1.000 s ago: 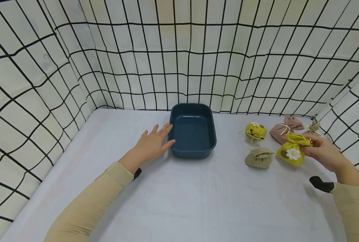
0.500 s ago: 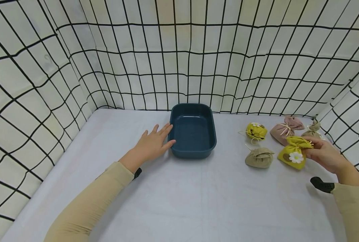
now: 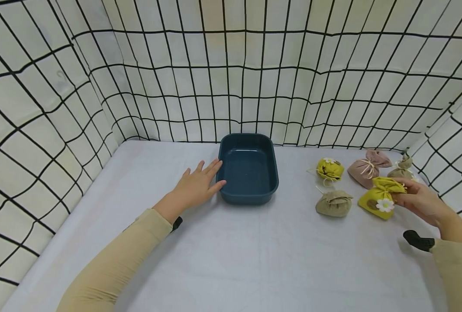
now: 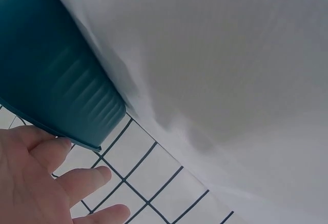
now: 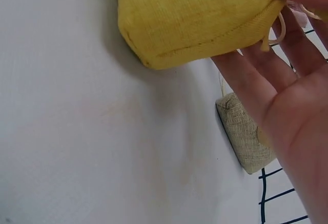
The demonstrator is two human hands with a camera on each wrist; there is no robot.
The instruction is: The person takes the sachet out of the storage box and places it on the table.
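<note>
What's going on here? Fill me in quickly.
A person's right hand pinches the gathered neck of a yellow pouch with a white flower, low over the table. The left hand rests flat against the dark blue tub, which holds nothing. Four more pouches lie nearby on the right.

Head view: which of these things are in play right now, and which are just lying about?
In play:
- yellow daisy pouch, pinched at its neck by the right hand
- blue tray, touched by the left hand

Lying about:
- beige pouch
- small yellow pouch
- pink pouch
- small beige pouch by the grid curtain
</note>
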